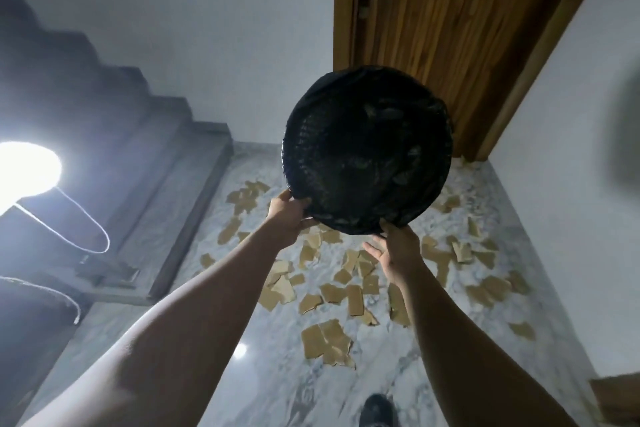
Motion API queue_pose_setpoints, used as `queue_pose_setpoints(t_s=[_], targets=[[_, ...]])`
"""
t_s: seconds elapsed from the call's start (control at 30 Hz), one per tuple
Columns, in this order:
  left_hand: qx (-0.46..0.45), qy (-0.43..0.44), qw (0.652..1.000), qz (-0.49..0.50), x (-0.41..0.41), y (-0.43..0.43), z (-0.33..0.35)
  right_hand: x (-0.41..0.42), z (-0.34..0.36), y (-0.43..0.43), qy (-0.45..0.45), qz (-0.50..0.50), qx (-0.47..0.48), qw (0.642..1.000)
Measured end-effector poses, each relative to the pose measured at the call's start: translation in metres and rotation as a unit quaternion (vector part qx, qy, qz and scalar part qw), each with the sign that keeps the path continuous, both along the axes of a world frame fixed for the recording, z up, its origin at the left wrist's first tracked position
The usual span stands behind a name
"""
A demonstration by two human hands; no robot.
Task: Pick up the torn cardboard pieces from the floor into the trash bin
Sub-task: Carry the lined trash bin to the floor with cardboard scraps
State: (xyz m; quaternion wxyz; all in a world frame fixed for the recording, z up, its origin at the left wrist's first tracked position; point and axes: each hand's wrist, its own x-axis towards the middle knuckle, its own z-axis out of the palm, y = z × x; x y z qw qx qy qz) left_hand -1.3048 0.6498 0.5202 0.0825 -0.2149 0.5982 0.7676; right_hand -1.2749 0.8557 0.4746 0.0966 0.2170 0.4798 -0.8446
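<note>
Our forearms stretch out over a pale marble floor in a narrow hallway, with a dark staircase to the left and a wooden door shut ahead. We hold the trash bin, lined in black plastic, off the floor with its mouth tilted toward us, seemingly so we can set it down among the litter. Our left hand pinches the near rim, fingers curled over the edge. Our right hand props the lower rim, thumb splayed wide. Its fingertips vanish against the liner, so we cannot tell whether they hook the rim. The torn cardboard pieces lie scattered beneath the bin and right up to the door, none yet gathered by the look of it. One bright lamp glares at left, and a dark shoe shows at the bottom edge. No brand, label or writing is legible anywhere.
</note>
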Motion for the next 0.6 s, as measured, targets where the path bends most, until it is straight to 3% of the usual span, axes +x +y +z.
queue_pose_setpoints(t_s=[0.3, 0.6], targets=[[-0.027, -0.047, 0.991, 0.126, -0.134, -0.053, -0.018, -0.187, -0.019, -0.054, -0.034, 0.103, -0.085, 0.990], [-0.057, -0.115, 0.978, 0.164, -0.194, -0.160, -0.063, -0.275, -0.057, -0.158, -0.066, 0.157, -0.004, 0.985]])
